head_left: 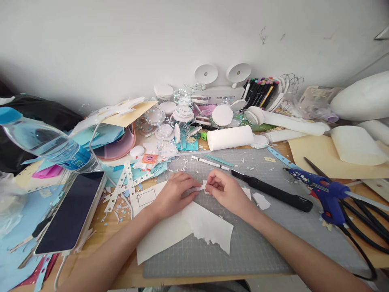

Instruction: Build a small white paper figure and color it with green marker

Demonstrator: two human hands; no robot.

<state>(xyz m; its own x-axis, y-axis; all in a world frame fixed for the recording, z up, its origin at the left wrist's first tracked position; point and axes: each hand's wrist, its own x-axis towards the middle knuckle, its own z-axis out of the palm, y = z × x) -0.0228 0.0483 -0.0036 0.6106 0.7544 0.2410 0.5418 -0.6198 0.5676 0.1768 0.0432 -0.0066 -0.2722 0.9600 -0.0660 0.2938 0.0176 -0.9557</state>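
Note:
My left hand (172, 193) and my right hand (225, 190) meet over the grey cutting mat (258, 243). Both pinch a small white paper strip (199, 188) between their fingertips. A torn white paper sheet (194, 229) lies under my wrists on the mat. A black utility knife (273, 191) rests just right of my right hand, and a white pen (209, 163) lies just beyond my fingers.
A blue glue gun (322, 191) with black cable lies at the right. A phone (71, 211) and a water bottle (48, 144) sit at the left. White foam cylinders (229, 138), markers (261, 91), paper scraps and round foam discs crowd the back against the wall.

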